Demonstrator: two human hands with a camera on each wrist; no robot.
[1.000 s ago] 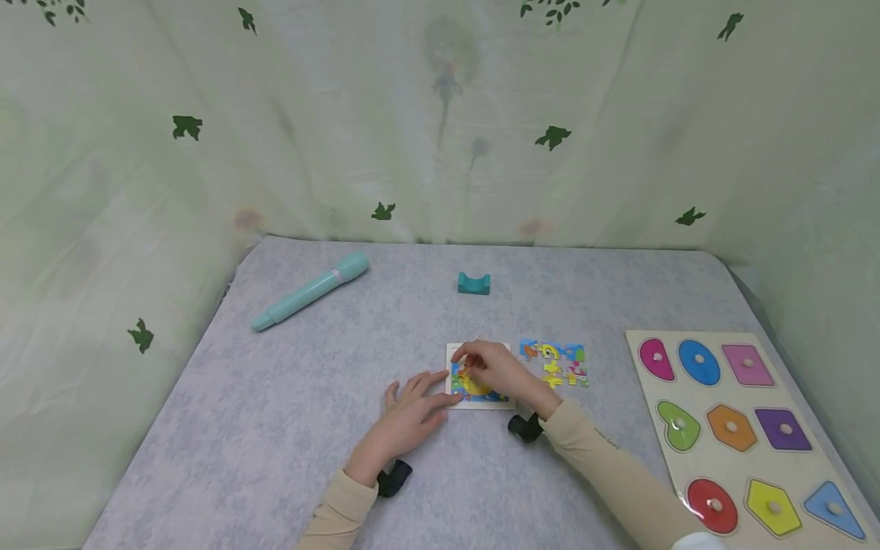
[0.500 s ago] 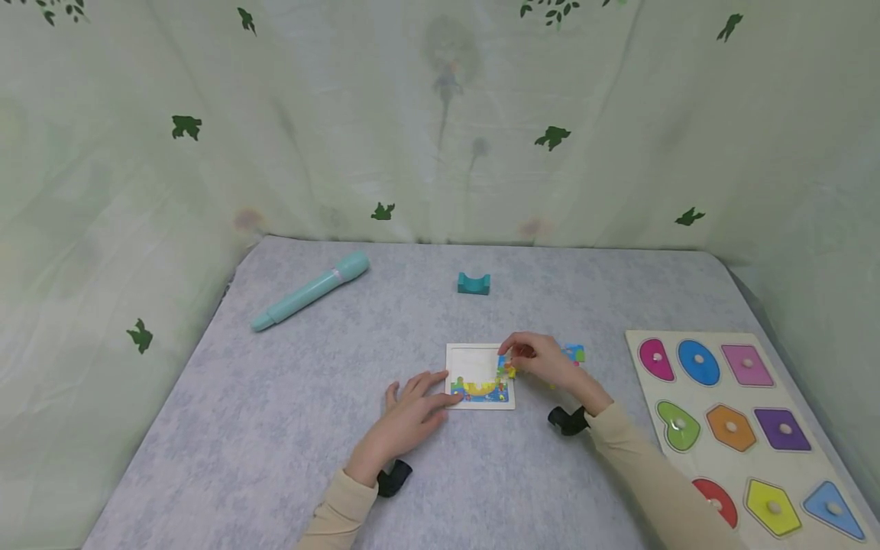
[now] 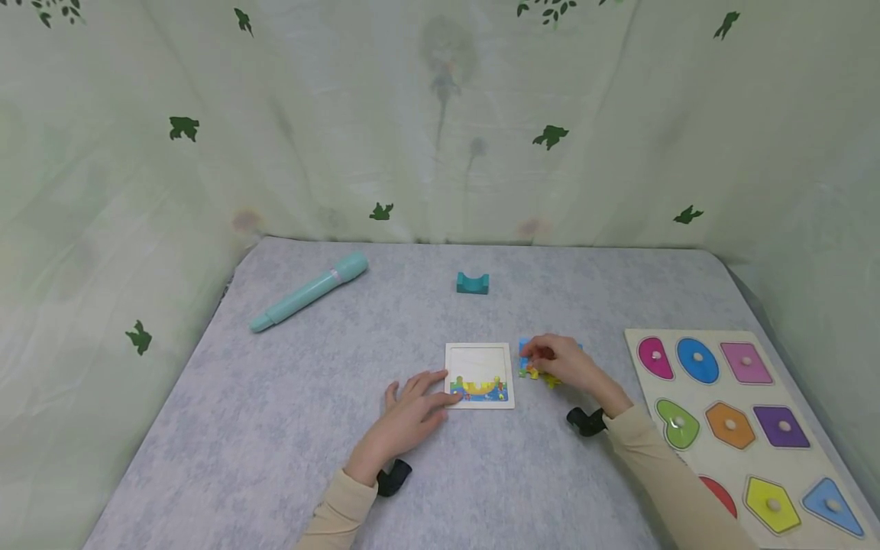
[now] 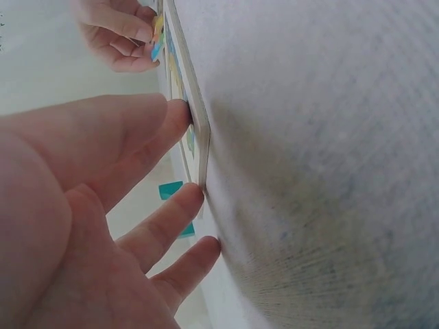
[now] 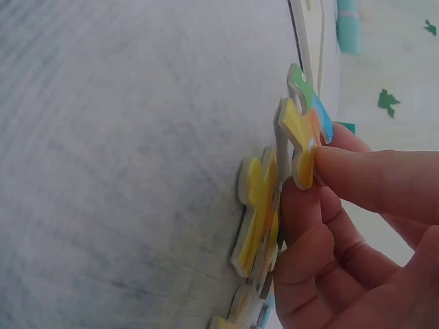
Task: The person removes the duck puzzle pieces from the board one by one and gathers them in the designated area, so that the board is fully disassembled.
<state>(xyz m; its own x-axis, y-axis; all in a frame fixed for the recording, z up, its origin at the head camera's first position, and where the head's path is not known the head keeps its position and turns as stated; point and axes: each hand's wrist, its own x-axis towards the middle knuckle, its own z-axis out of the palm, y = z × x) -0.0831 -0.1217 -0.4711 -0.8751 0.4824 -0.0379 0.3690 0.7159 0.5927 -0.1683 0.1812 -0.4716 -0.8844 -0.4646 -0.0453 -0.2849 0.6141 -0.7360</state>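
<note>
While your left hand (image 3: 404,420) touches the puzzle frame (image 3: 481,362), fingers (image 4: 168,216) spread, your right hand (image 3: 567,363) pinches one piece (image 5: 302,130). Other pieces (image 5: 256,216) lie near.

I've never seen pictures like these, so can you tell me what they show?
There's no robot, just someone working barehanded. One picture comes from a camera on the head, looking down; the two sideways ones come from cameras on each wrist. The left hand touches a white puzzle tray, partly filled. The right hand pinches a puzzle piece, close to other loose pieces. The table also holds a turquoise stick, a teal block and a board of colorful knobbed shapes.
</note>
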